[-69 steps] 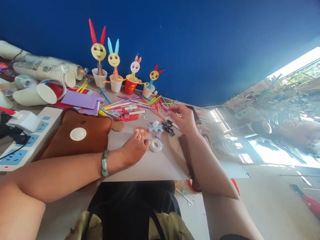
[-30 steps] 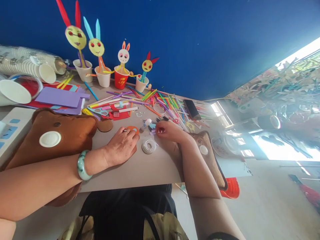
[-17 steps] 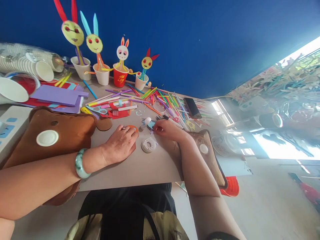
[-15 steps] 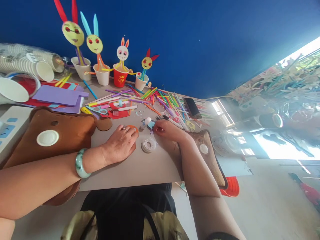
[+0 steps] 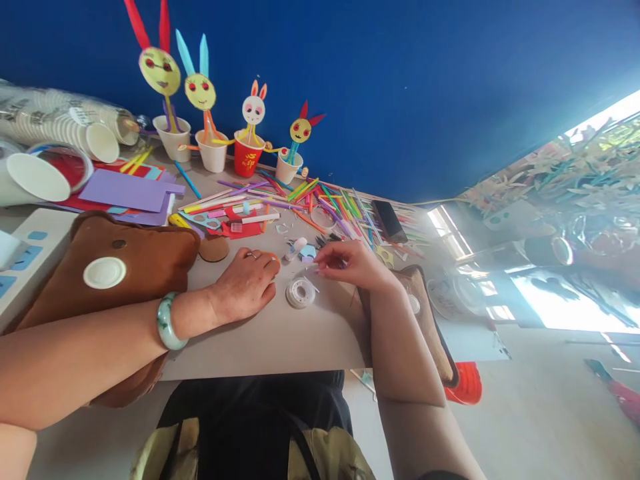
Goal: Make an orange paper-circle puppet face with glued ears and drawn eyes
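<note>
My left hand (image 5: 244, 283), a jade-coloured bangle on its wrist, lies on the table with fingers curled and pressed together over an orange piece (image 5: 273, 257), whose edge peeks out at the fingertips. Slightly above the tabletop, my right hand (image 5: 353, 263) holds thumb and forefinger close together; a tiny pale bit seems to be at their tips, too small to name. Between the hands lies a white tape roll (image 5: 300, 293). Just behind it are a small bottle with a whitish cap (image 5: 296, 249) and a light blue paper piece (image 5: 308, 252). A brown disc (image 5: 214, 249) is beyond my left hand.
Brown cushions flank my arms, left (image 5: 145, 267) and right (image 5: 425, 320). Colourful sticks and pens (image 5: 320, 200) are strewn behind, beside a black phone (image 5: 389, 221). Cups with rabbit-faced figures, including a red cup (image 5: 249, 155), line the blue wall. Purple paper (image 5: 123, 192) lies left.
My right hand has lifted and drawn back from the light blue piece, its fingers now extended towards the left. My left hand stays over the orange piece. The view has shifted slightly.
</note>
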The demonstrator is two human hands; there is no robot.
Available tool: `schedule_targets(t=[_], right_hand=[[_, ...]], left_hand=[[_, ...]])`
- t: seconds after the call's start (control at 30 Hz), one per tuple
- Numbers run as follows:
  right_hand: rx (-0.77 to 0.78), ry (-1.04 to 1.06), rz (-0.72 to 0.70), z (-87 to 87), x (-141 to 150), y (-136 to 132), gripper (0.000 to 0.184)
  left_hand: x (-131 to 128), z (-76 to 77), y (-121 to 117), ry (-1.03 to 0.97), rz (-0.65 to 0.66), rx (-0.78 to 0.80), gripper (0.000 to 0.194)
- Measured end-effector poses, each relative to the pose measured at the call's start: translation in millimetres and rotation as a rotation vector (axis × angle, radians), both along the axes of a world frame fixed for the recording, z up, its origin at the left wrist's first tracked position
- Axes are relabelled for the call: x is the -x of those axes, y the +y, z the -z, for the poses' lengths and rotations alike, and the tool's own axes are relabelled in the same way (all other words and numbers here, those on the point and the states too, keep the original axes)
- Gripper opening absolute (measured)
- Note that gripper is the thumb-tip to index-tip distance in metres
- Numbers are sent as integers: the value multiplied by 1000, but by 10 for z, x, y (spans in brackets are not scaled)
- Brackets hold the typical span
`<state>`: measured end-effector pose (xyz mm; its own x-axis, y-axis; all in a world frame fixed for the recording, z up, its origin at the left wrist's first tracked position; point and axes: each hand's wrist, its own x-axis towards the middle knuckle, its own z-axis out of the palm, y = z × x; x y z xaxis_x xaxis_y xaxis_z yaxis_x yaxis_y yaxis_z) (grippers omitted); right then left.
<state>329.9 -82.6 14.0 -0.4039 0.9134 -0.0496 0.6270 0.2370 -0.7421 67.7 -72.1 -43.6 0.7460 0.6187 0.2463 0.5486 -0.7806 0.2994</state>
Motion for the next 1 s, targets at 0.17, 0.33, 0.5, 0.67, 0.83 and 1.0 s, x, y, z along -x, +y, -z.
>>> schedule_targets(t=[0.17,0.33,0.5,0.67,0.83,1.0], right_hand=[[-444,43,80,65,311,-122,9],[-825,-181,80,251,524,-203,9],[-908,-297,63,378,557,-228,14],[-837,-198,49,320,632,-252,16],[-597,-8,114,128,484,-212,16],[-344,-347,181,75,127,-33,14]], left_hand=[[-29,45,39,-337,-2,158,17],[-51,-98,65,-757,3,633,26],[-45,-195,79,-890,-29,999,30],[-63,-186,96,-951,-143,1226,31],[-89,-190,117,-988,-221,1285,30],[-105,-149,127,-992,-308,1235,27]])
